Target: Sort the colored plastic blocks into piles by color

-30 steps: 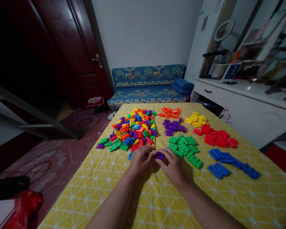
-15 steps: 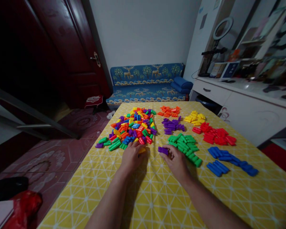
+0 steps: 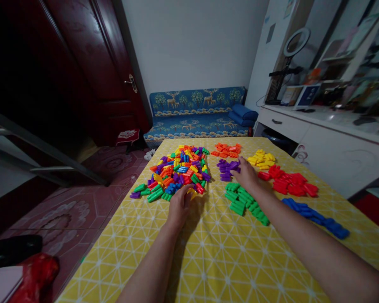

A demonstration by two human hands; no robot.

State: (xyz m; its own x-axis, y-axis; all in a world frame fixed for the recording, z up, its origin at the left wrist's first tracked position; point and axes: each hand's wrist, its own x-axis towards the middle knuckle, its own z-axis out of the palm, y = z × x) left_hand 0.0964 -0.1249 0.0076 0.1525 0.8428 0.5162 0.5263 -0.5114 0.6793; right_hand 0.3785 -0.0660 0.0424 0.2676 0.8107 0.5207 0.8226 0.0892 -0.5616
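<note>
My left hand (image 3: 180, 205) is at the near edge of a mixed heap of coloured plastic building blocks (image 3: 180, 168). Its fingers are closed on a yellow block (image 3: 193, 193), mostly hidden by the hand, close to a red block (image 3: 200, 188). My right hand (image 3: 246, 174) reaches over the table to the pile of purple blocks (image 3: 225, 166). Its fingertips pinch a purple block (image 3: 236, 172) at that pile's right side; part of it is hidden. Just nearer than this hand lies a group of green blocks (image 3: 240, 198).
Orange blocks (image 3: 226, 150), yellow blocks (image 3: 261, 158), red blocks (image 3: 290, 182) and blue blocks (image 3: 316, 215) lie in separate groups on the yellow patterned tablecloth (image 3: 208, 261). Beyond the table stand a blue sofa (image 3: 196, 122) and, to the right, a white dresser (image 3: 328, 147).
My right hand has moved forward with the purple block, from beside the green group to the purple pile. The left hand stays by the heap, its fingers turned slightly. The view has shifted a little.
</note>
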